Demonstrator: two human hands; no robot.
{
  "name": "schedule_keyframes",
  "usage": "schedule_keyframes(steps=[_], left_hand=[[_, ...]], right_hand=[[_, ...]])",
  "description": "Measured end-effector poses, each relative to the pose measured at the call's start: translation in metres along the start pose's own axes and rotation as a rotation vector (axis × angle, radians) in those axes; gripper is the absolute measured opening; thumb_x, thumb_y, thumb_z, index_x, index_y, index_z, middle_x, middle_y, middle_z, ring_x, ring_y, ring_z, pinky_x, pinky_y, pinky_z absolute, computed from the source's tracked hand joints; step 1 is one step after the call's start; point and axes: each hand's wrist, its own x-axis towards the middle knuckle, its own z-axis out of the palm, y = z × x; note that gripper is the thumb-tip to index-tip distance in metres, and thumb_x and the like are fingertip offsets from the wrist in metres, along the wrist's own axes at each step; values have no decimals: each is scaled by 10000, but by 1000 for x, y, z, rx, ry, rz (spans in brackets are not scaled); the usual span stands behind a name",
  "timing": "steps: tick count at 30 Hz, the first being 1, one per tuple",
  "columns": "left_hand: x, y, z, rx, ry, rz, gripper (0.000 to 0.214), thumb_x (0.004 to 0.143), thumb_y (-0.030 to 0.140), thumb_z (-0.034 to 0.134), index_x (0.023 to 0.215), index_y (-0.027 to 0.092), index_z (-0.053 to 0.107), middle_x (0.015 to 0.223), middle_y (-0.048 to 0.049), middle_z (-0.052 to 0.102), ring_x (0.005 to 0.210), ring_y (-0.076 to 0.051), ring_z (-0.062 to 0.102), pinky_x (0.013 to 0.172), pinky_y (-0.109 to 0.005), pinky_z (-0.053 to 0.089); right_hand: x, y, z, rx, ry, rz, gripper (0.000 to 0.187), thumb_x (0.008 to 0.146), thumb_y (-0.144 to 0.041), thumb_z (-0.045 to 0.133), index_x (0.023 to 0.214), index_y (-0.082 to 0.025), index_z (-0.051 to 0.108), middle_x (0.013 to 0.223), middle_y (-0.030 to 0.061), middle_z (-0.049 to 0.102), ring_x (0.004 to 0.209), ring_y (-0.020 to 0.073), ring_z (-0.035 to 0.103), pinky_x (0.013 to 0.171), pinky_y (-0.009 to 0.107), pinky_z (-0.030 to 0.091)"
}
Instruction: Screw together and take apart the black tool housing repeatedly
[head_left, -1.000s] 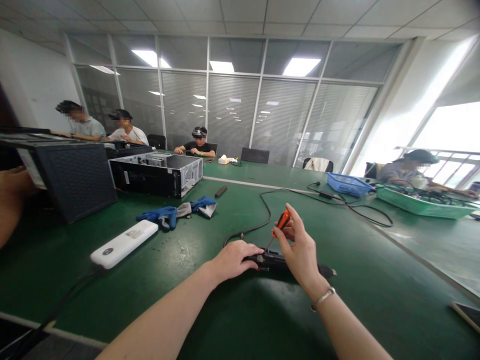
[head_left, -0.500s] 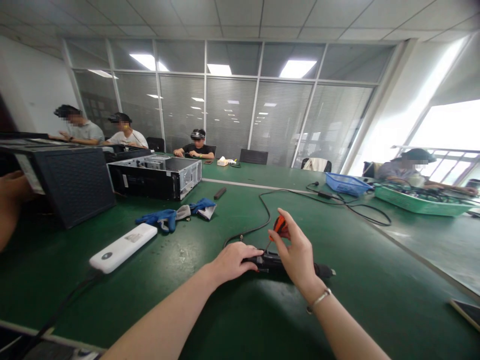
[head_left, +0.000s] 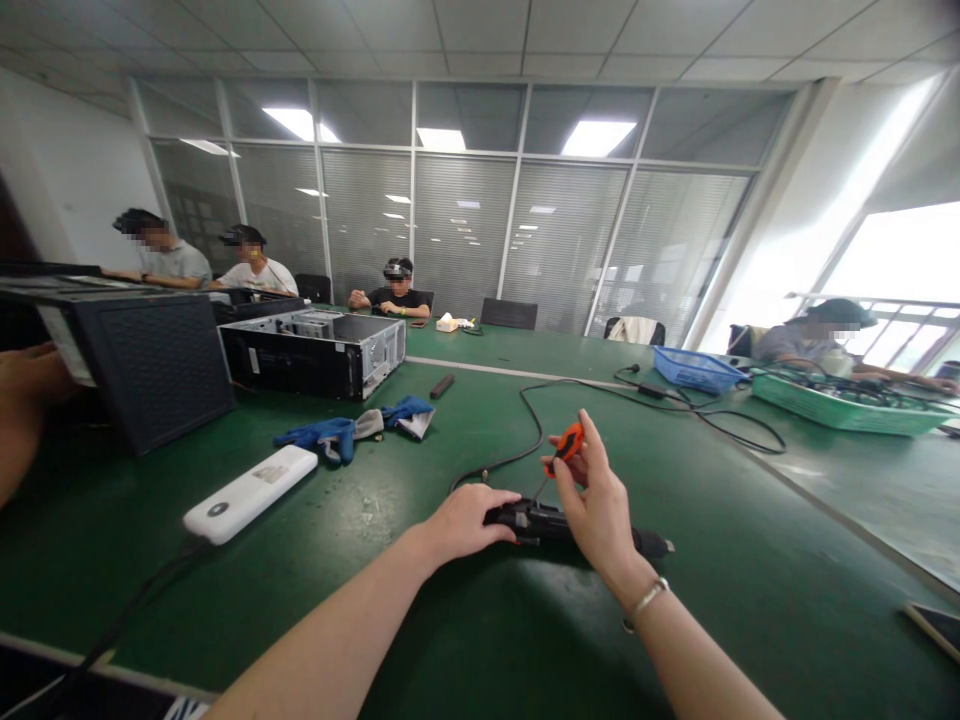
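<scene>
A black corded electric screwdriver (head_left: pixel 546 524) lies sideways on the green table (head_left: pixel 480 640), its bit pointing right. My left hand (head_left: pixel 465 522) grips its left end between thumb and fingers, pressing it to the table. My right hand (head_left: pixel 604 515) holds a small screwdriver (head_left: pixel 568 446) by its orange and black handle, with thumb and fingers around it. The thin shaft slants down to the upper side of the black body. I cannot make out exactly what the tip touches. Part of the black body is hidden behind my right hand.
A white power bank-like block (head_left: pixel 251 492) with a cable and blue gloves (head_left: pixel 322 436) lie left. Computer cases (head_left: pixel 300 360) stand beyond. A black cable (head_left: pixel 536 410) runs toward blue (head_left: pixel 696 370) and green baskets (head_left: pixel 847 405). Several people sit around the table.
My right hand's fingers have shifted around the orange handle, which now leans more to the right. My left hand keeps its hold on the electric screwdriver.
</scene>
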Motion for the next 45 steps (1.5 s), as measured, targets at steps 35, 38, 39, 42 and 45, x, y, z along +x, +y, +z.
schedule_keyframes(steps=[35, 38, 39, 42, 45], left_hand=[[-2, 2, -9, -124, -37, -4, 557, 740, 257, 735, 1275, 224, 583, 1222, -57, 652, 1129, -237, 603, 1013, -317, 407], [-2, 1, -9, -133, -38, -10, 554, 740, 262, 738, 1271, 223, 586, 1227, -58, 648, 1130, -238, 601, 1011, -317, 409], [-2, 1, -9, -136, -39, -11, 550, 742, 263, 736, 1270, 224, 586, 1230, -58, 646, 1131, -238, 600, 1013, -319, 408], [-2, 2, -10, -144, -43, -6, 541, 751, 267, 731, 1270, 225, 586, 1239, -59, 641, 1135, -237, 598, 1019, -322, 404], [-3, 2, -11, -148, -47, -13, 546, 752, 273, 732, 1275, 225, 583, 1240, -58, 640, 1141, -236, 595, 1022, -320, 402]], right_hand=[[-4, -3, 2, -25, 11, -40, 575, 920, -287, 467, 1456, -234, 265, 1144, 97, 600, 863, 181, 651, 815, 379, 551], [-3, -5, 0, -121, 47, -120, 526, 884, -310, 538, 1384, -231, 396, 1081, 91, 601, 865, 195, 624, 821, 391, 543], [-3, -5, 0, -153, 57, -138, 506, 873, -316, 557, 1357, -231, 434, 1029, 82, 605, 840, 196, 615, 795, 385, 548], [-4, -5, -1, -140, 34, -122, 504, 895, -295, 522, 1383, -237, 408, 984, 69, 622, 805, 186, 620, 745, 356, 559], [-6, -4, 0, -79, -4, -104, 547, 921, -259, 464, 1442, -232, 298, 1113, 89, 618, 894, 187, 638, 808, 366, 548]])
